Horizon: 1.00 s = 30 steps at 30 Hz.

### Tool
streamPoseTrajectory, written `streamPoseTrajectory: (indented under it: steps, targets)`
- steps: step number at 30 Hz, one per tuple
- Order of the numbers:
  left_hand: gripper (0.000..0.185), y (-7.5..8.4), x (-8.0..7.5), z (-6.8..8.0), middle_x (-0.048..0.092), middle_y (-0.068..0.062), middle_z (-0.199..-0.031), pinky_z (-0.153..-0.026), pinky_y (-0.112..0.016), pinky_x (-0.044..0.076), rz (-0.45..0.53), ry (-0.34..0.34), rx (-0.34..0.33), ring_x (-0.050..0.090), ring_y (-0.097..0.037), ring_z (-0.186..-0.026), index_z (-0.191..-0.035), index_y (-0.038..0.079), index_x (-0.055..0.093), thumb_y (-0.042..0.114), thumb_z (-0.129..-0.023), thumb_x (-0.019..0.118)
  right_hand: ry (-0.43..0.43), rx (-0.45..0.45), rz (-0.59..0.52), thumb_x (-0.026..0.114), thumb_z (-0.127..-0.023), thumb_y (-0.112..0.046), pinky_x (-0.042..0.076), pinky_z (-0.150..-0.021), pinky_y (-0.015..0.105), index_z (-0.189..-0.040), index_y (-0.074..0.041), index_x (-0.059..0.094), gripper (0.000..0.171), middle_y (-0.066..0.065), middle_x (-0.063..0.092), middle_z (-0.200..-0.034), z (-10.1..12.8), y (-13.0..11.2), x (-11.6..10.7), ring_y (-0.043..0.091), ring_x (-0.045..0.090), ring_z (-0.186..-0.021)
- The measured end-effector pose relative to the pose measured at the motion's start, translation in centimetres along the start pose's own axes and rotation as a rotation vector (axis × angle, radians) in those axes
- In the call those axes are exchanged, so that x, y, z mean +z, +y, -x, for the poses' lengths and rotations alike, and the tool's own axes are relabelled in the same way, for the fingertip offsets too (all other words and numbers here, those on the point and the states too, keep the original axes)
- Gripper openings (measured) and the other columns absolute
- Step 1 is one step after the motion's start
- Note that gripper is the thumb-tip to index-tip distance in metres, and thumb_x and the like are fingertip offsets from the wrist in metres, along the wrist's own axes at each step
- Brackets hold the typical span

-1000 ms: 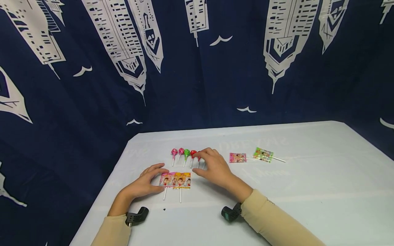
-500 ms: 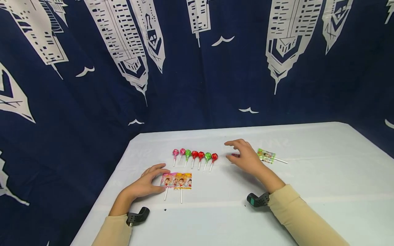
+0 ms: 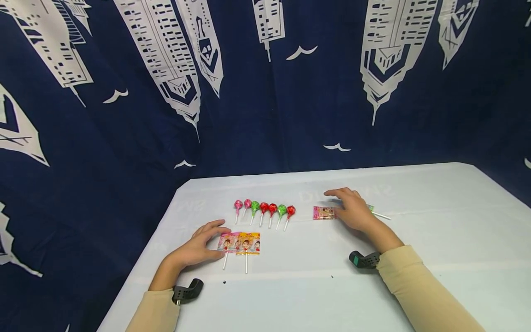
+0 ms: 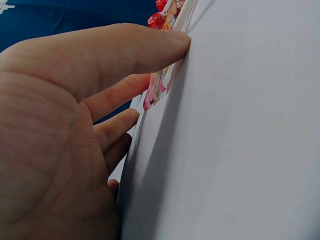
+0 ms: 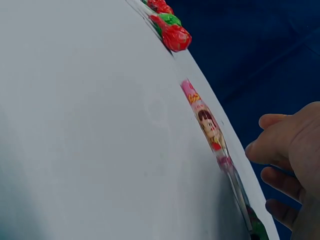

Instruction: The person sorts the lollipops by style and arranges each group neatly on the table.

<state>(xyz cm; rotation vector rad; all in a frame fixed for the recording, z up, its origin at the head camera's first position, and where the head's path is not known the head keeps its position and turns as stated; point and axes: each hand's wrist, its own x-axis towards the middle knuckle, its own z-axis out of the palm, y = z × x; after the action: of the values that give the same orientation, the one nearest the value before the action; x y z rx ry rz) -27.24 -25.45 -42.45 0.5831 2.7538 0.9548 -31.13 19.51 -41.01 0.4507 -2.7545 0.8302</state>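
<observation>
My left hand (image 3: 197, 249) rests on the table with thumb and forefinger at the top and bottom edges of a pink flat-wrapped lollipop (image 3: 226, 242). Overlapping that one on its right lies a yellow-wrapped lollipop (image 3: 249, 243). In the left wrist view the thumb (image 4: 160, 50) crosses in front of the wrappers. My right hand (image 3: 354, 210) is over another pink-wrapped lollipop (image 3: 323, 212), fingers spread and nothing held. It hides most of a green-wrapped lollipop (image 3: 370, 208). The right wrist view shows the fingers apart from the pink wrapper (image 5: 210, 125).
A row of several round lollipops in pink, green and red wrap (image 3: 264, 207) lies behind the flat-wrapped pair, sticks toward me. The white table (image 3: 290, 295) ends at a dark blue curtain (image 3: 257, 110) printed with white buildings. A small dark speck (image 3: 224, 282) lies near the front.
My right hand has moved right, from the row of round lollipops to the pink and green wrapped ones, uncovering the row's right end. The left hand has stayed in place.
</observation>
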Motion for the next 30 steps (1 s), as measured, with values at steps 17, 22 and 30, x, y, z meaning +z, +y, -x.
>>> streamPoseTrajectory:
  steps: [17,22,30]
  targets:
    - [0.058,0.3,0.0,0.1,0.027,-0.002,-0.157,-0.111,-0.066,0.016,-0.001,0.005,0.001,0.017,-0.035,-0.145,-0.131,0.027,0.055,0.025,-0.077,0.076,-0.162,-0.189,0.024,0.059,-0.077,0.006,0.035,-0.1,0.057,-0.133,-0.014,0.055,0.059,0.014,0.054,-0.137,0.3,0.7,0.4,0.038,0.048,-0.121]
    - [0.058,0.2,0.0,0.1,0.028,-0.002,-0.157,-0.111,-0.066,0.016,0.007,0.011,0.002,0.017,-0.035,-0.145,-0.131,0.026,0.056,0.024,-0.077,0.076,-0.216,-0.201,-0.007,0.059,-0.079,0.004,0.034,-0.103,0.057,-0.137,-0.016,0.052,0.062,0.01,0.049,-0.143,0.1,0.5,0.6,0.037,0.044,-0.127]
    - [0.057,0.2,0.1,0.1,0.028,-0.001,-0.157,-0.11,-0.066,0.016,0.005,0.012,0.003,0.017,-0.034,-0.145,-0.131,0.027,0.056,0.024,-0.077,0.076,-0.321,-0.225,-0.042,0.053,-0.079,0.006,0.024,-0.111,0.06,-0.146,-0.022,0.04,0.074,0.005,0.039,-0.153,-0.2,-0.1,1.2,0.035,0.033,-0.141]
